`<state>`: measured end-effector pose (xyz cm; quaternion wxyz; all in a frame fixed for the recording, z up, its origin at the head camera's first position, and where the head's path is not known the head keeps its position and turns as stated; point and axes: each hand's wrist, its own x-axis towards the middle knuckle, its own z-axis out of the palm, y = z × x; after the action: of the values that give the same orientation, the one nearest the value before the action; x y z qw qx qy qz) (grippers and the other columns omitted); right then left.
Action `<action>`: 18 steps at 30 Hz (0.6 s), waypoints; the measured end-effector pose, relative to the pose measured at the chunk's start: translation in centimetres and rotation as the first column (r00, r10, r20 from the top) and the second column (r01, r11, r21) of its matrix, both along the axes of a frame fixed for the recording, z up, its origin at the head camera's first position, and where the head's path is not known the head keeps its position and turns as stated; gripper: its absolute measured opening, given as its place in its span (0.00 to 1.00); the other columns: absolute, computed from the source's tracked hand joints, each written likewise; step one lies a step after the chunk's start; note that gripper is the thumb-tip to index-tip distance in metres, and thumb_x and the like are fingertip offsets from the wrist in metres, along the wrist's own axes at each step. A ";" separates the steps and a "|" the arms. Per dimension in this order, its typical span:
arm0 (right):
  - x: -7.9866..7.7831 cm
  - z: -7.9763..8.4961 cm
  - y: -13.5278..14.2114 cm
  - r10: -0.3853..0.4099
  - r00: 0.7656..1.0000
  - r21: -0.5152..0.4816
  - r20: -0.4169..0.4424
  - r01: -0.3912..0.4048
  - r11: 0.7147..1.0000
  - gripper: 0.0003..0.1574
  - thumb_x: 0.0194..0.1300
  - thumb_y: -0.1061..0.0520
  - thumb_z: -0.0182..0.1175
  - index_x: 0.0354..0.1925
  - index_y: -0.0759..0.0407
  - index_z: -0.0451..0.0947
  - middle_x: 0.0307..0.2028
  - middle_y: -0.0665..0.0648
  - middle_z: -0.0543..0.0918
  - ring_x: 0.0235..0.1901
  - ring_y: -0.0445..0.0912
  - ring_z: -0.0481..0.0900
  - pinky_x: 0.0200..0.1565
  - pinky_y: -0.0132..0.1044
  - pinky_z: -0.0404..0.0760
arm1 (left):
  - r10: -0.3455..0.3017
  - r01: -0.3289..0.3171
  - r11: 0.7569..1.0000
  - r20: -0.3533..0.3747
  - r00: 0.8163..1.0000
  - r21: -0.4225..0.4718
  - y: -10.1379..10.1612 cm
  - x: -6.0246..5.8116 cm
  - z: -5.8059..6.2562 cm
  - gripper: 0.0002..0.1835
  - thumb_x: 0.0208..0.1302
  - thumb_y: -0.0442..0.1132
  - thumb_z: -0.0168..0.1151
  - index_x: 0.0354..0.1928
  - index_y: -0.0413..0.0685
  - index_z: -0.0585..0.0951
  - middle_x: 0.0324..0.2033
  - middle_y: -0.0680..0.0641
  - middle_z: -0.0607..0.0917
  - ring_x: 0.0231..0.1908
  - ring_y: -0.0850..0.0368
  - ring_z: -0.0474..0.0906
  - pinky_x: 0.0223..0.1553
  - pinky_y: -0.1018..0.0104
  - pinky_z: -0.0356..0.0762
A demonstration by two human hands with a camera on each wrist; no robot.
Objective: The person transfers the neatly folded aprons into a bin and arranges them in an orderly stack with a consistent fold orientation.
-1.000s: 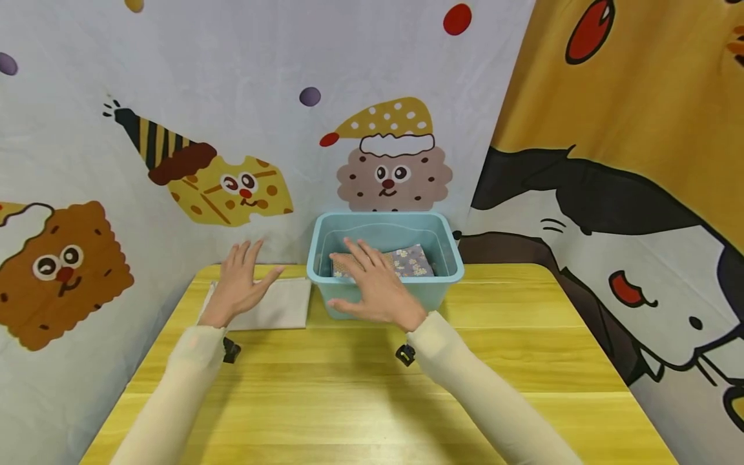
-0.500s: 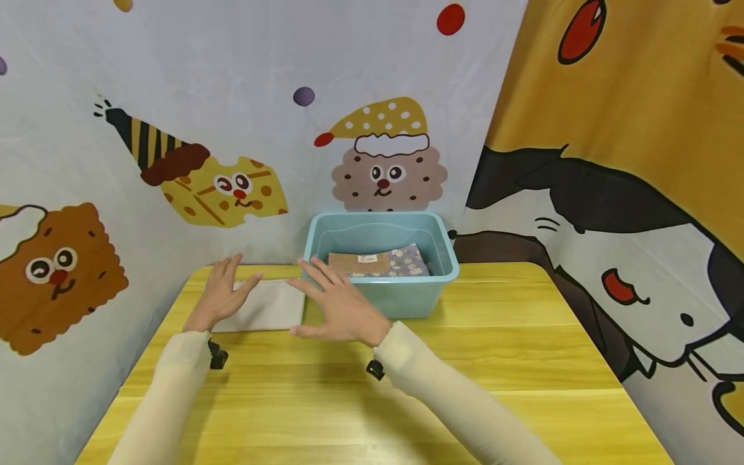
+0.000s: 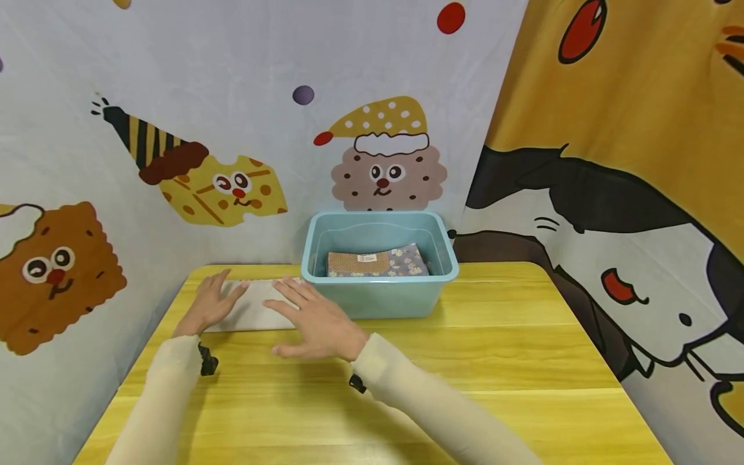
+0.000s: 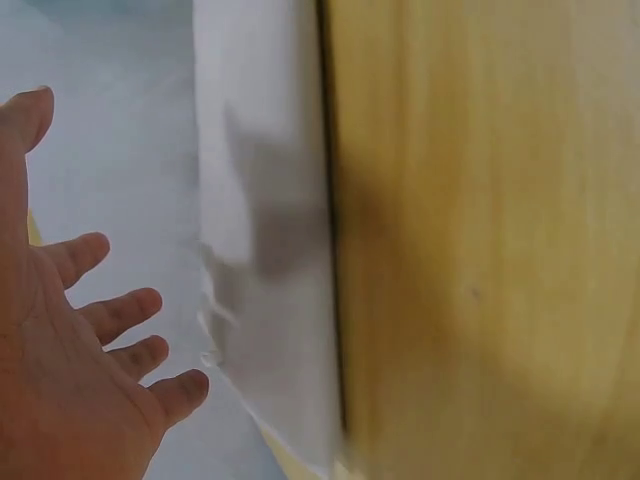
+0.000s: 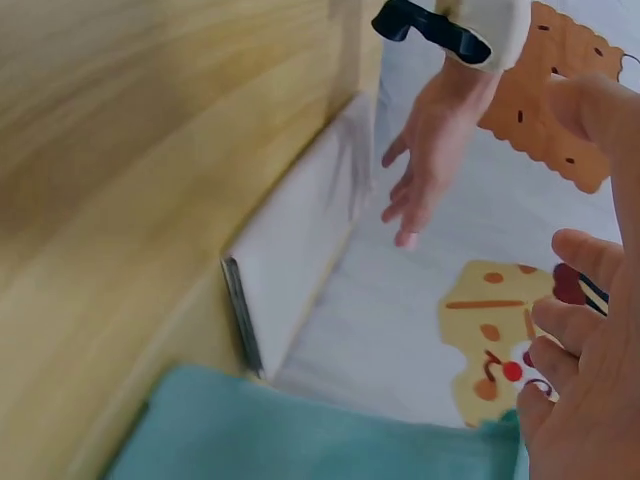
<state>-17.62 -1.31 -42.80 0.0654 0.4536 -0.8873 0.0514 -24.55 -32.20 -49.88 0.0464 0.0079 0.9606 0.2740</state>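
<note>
On the table's far left lies a flat white folded cloth (image 3: 256, 311), its folded edge dark in the right wrist view. My left hand (image 3: 206, 305) hovers over the cloth's left end, fingers spread and holding nothing. In the left wrist view the palm and fingertips of that hand (image 4: 75, 370) show apart from the white cloth (image 4: 270, 180). Over the cloth's right end, in front of the bin's left corner, my right hand (image 3: 322, 324) stretches out, also with nothing in it. The right wrist view shows its fingers (image 5: 575, 335) apart from the cloth (image 5: 305, 240).
A light blue plastic bin (image 3: 383, 300) stands at the back middle, close to the cloth's right side. Inside it lies a folded floral and brown dotted fabric piece (image 3: 360, 263) with a white label. A cartoon-printed curtain (image 3: 244, 84) hangs behind the wooden table (image 3: 494, 361).
Both hands have moved left and lower, the right hand from in front of the bin to the white cloth's right end. The cloth, bin and fabric have stayed put.
</note>
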 end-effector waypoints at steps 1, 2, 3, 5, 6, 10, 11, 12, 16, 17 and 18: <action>0.0 -0.3 -0.2 0.003 1.000 0.006 0.018 -0.003 1.000 0.54 0.69 0.22 0.52 0.81 0.43 0.52 0.83 0.54 0.44 0.83 0.50 0.41 0.82 0.44 0.44 | -0.001 0.001 1.000 0.002 1.000 -0.001 -0.2 0.0 -0.2 0.51 0.76 0.70 0.41 0.82 0.40 0.41 0.77 0.22 0.43 0.75 0.18 0.37 0.67 0.18 0.44; 0.0 -0.6 -0.4 0.006 0.999 0.013 0.036 -0.006 1.000 0.54 0.69 0.23 0.52 0.82 0.42 0.51 0.83 0.54 0.43 0.83 0.50 0.41 0.82 0.44 0.45 | -0.003 0.003 1.000 0.001 1.000 -0.002 -0.3 0.0 -0.4 0.51 0.76 0.70 0.41 0.82 0.39 0.41 0.77 0.22 0.43 0.75 0.18 0.36 0.67 0.17 0.44; 0.0 -1.0 -0.6 0.005 0.998 0.019 0.060 -0.006 1.000 0.53 0.69 0.23 0.52 0.82 0.42 0.51 0.84 0.53 0.42 0.83 0.50 0.41 0.82 0.45 0.46 | -0.005 0.005 1.000 0.002 1.000 -0.002 -0.4 0.0 -0.6 0.51 0.76 0.70 0.42 0.82 0.39 0.42 0.77 0.21 0.44 0.75 0.18 0.37 0.67 0.17 0.43; -0.2 -1.7 -1.1 -0.002 0.994 0.031 0.109 -0.001 1.000 0.52 0.70 0.24 0.52 0.82 0.41 0.51 0.84 0.52 0.42 0.83 0.50 0.41 0.81 0.45 0.49 | -0.010 0.010 1.000 0.005 1.000 -0.005 -0.8 0.0 -0.9 0.51 0.75 0.70 0.42 0.82 0.38 0.44 0.77 0.21 0.45 0.75 0.18 0.36 0.67 0.17 0.43; -0.3 -2.2 -1.3 -0.009 0.991 0.040 0.130 0.003 0.999 0.52 0.70 0.24 0.51 0.82 0.40 0.50 0.84 0.52 0.42 0.83 0.50 0.41 0.81 0.45 0.50 | -0.010 0.010 1.000 0.009 1.000 -0.009 -0.9 0.0 -1.1 0.51 0.75 0.70 0.43 0.82 0.38 0.45 0.76 0.21 0.45 0.75 0.18 0.36 0.67 0.17 0.43; -0.9 -4.4 -2.2 -0.030 0.977 0.061 0.212 0.017 0.998 0.50 0.71 0.24 0.51 0.82 0.39 0.51 0.83 0.52 0.44 0.83 0.50 0.43 0.80 0.46 0.54 | -0.020 0.021 0.999 0.023 1.000 -0.033 -1.2 0.0 -1.7 0.50 0.74 0.69 0.46 0.81 0.37 0.50 0.76 0.20 0.47 0.75 0.17 0.35 0.68 0.17 0.41; -1.0 -5.0 -2.3 -0.038 0.974 0.068 0.225 0.023 0.997 0.50 0.71 0.24 0.51 0.81 0.39 0.51 0.83 0.52 0.45 0.83 0.50 0.44 0.79 0.47 0.55 | -0.023 0.025 0.999 0.026 0.999 -0.040 -1.2 0.0 -1.8 0.49 0.75 0.68 0.47 0.80 0.37 0.51 0.76 0.20 0.47 0.75 0.17 0.36 0.68 0.17 0.42; -1.1 -5.6 -2.5 -0.051 0.971 0.080 0.235 0.033 0.996 0.51 0.70 0.23 0.50 0.81 0.39 0.52 0.83 0.51 0.45 0.83 0.49 0.45 0.79 0.47 0.56 | -0.027 0.028 0.998 0.027 0.999 -0.047 -1.2 0.0 -1.9 0.49 0.75 0.67 0.48 0.80 0.37 0.53 0.75 0.20 0.47 0.74 0.17 0.37 0.68 0.18 0.43; -1.6 -7.7 -3.0 -0.105 0.955 0.112 0.277 0.077 0.991 0.52 0.69 0.21 0.49 0.81 0.39 0.52 0.83 0.50 0.47 0.82 0.48 0.46 0.79 0.45 0.57 | -0.048 0.050 0.996 0.025 0.999 -0.074 -1.4 0.1 -2.3 0.44 0.75 0.62 0.53 0.78 0.35 0.57 0.74 0.19 0.50 0.73 0.17 0.43 0.68 0.19 0.47; -1.7 -8.2 -3.1 -0.118 0.950 0.118 0.288 0.087 0.989 0.53 0.68 0.20 0.50 0.81 0.39 0.53 0.83 0.50 0.47 0.82 0.47 0.46 0.79 0.44 0.57 | -0.056 0.058 0.995 0.026 0.998 -0.084 -1.4 0.1 -2.4 0.44 0.75 0.60 0.54 0.78 0.35 0.58 0.74 0.19 0.50 0.73 0.17 0.44 0.68 0.19 0.49; -1.8 -8.7 -3.2 -0.131 0.945 0.121 0.301 0.098 0.988 0.54 0.67 0.20 0.51 0.81 0.39 0.53 0.83 0.50 0.48 0.82 0.47 0.46 0.79 0.43 0.57 | -0.064 0.067 0.994 0.026 0.998 -0.091 -1.4 0.1 -2.4 0.43 0.75 0.58 0.55 0.78 0.34 0.58 0.74 0.19 0.50 0.72 0.17 0.45 0.68 0.19 0.50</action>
<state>-19.40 -4.47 -51.45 -0.0947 0.3905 -0.9129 0.0714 -24.44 -33.64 -52.33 0.0669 0.0340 0.9708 0.2278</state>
